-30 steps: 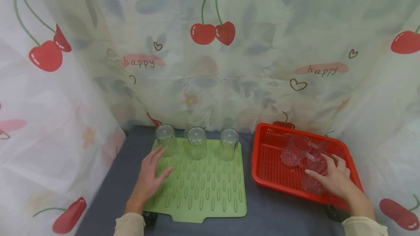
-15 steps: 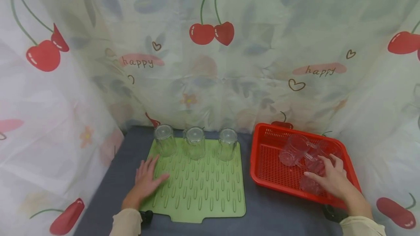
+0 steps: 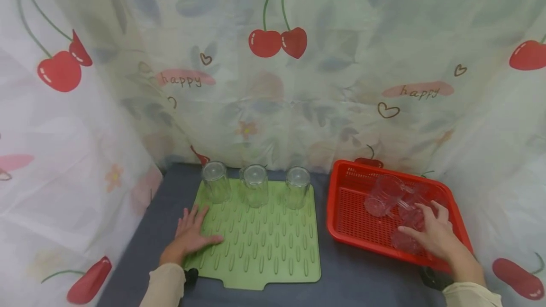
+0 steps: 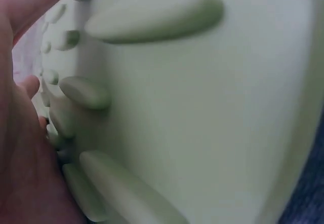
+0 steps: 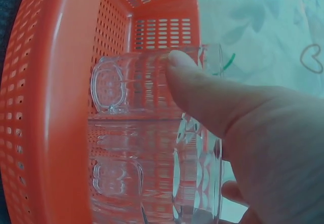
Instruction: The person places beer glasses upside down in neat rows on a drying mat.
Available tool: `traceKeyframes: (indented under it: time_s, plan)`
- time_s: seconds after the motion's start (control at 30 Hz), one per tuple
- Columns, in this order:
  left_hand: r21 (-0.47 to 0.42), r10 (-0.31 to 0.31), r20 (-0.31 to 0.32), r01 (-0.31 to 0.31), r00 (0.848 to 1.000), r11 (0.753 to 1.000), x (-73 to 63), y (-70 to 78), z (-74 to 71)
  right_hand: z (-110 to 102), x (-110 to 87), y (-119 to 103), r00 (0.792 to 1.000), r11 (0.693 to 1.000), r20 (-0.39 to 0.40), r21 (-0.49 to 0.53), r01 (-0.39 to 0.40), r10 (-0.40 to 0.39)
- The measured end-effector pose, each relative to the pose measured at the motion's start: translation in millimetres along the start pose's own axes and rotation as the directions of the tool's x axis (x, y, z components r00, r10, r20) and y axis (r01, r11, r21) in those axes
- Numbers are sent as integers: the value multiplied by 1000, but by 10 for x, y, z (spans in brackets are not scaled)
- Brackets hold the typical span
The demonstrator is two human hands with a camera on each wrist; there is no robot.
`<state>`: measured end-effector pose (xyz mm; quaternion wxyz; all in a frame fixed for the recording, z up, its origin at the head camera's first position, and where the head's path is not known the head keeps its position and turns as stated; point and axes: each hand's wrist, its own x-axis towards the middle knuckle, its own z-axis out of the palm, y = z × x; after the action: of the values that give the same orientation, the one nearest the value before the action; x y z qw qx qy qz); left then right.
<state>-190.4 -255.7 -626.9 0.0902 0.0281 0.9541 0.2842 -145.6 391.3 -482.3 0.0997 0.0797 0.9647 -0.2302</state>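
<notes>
On the left, my left hand (image 3: 189,238) lies spread on the left edge of a green drying mat (image 3: 264,250); its ridges fill the left wrist view beside the palm (image 4: 30,173). My right hand (image 3: 439,236) is inside the red basket (image 3: 354,240), curled round a clear glass mug (image 3: 405,241). In the right wrist view the thumb (image 5: 190,74) lies across a mug's side, and the other fingers are mostly hidden. Another glass mug (image 3: 379,198) lies on its side to the left of that hand, among overlapping clear glass.
Three upturned glass mugs stand along the mat's back edge: a left one (image 3: 216,186), a middle one (image 3: 255,188) and a right one (image 3: 297,188). A patterned curtain (image 3: 277,108) hangs behind the dark table (image 3: 341,278) and at both sides.
My left hand has come back toward me and down, from near the left upturned mug onto the mat's left edge. The right hand stays at the mugs in the basket, nearly still.
</notes>
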Motion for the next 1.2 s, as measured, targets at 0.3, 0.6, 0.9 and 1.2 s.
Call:
traceKeyframes:
  time_s: [0.3,0.6,0.9,1.2]
  plan:
    - [4,-14,40,14,999,1000,-22,71,-32,10,-3,25,999,999,-35,-33,3,-4]
    - [7,8,-4,-8,1000,1000,0,44,36,26,-20,49,999,1000,-50,-31,-6,5]
    - [13,-7,1,7,1000,1000,-3,14,45,36,-33,83,996,999,-91,-35,22,-25]
    - [2,-10,2,10,1000,1000,-39,28,-2,-36,-43,6,995,996,-93,-88,30,-39]
